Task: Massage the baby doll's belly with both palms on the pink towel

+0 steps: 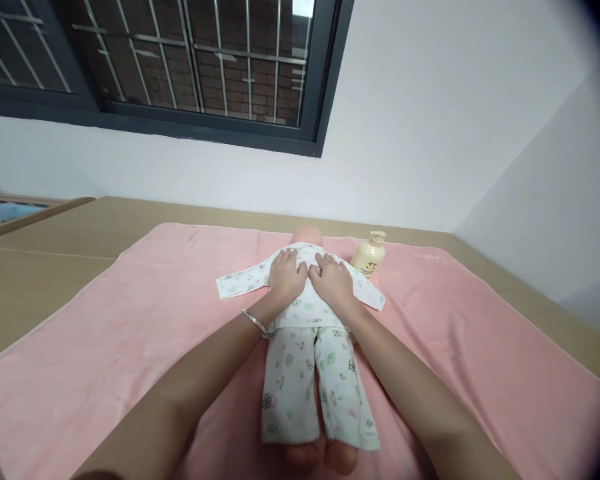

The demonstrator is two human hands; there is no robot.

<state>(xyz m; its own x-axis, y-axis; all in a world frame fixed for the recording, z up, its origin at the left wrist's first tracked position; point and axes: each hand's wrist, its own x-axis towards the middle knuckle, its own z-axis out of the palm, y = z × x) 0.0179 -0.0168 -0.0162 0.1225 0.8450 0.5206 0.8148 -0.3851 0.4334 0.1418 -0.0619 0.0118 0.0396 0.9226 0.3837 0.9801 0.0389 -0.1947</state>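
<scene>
A baby doll (307, 313) lies stretched out on a pink blanket (145, 320), its head at the far end and its feet towards me. It wears a white long-sleeved top and white trousers (291, 393), both with small green and pink prints. My left hand (287, 275) rests flat on the left side of the doll's upper body, fingers extended. On the right side, my right hand (331, 281) lies the same way, with the two thumbs close together. Neither hand holds anything. A pale yellow pump bottle (369, 255) stands beside the doll's right-hand sleeve.
The blanket covers a wooden surface (70, 230) whose far edge meets a white wall (405, 120). Above it on the left is a dark-framed window (200, 123) with metal bars. A blue item (10, 213) shows at the far left.
</scene>
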